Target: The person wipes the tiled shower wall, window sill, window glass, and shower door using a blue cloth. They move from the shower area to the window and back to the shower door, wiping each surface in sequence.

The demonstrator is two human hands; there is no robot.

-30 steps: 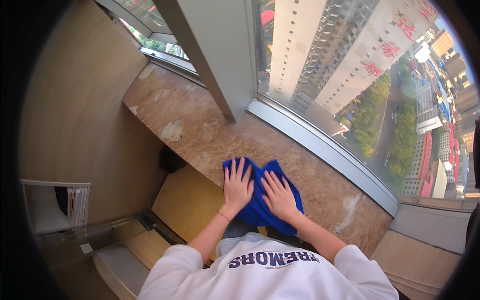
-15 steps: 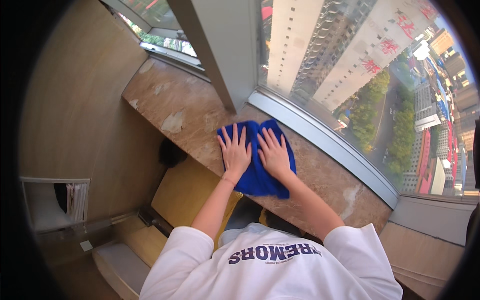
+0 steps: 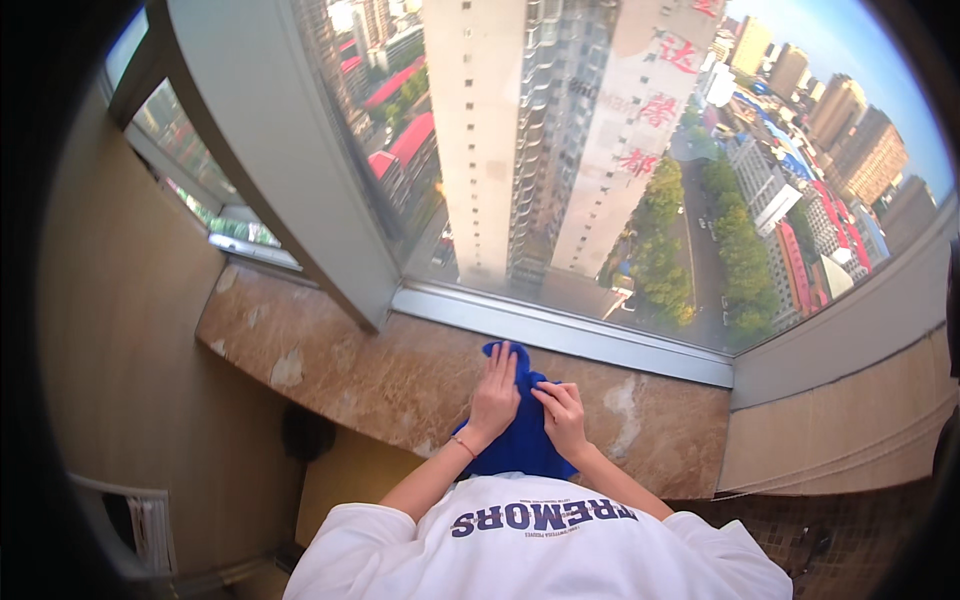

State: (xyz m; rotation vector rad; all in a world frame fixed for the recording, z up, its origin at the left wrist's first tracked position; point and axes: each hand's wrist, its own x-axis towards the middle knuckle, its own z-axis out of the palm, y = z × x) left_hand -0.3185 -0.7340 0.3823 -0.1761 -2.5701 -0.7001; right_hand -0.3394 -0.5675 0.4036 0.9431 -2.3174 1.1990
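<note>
Resting on a blue cloth (image 3: 522,446), the L hand (image 3: 492,403) lies w/ fingers straight, not closed, prob. to steady the fabric; the R hand (image 3: 566,418) pinches a fold alongside, apparently to gather it. Cloth sits under & b/w both hands, on the stone sill (image 3: 370,385); window rail (image 3: 580,334) just beyond the fingertips. Cf. 0.5 s earlier: cloth spread flat under both palms; now bunched, R fingers curled.
</note>
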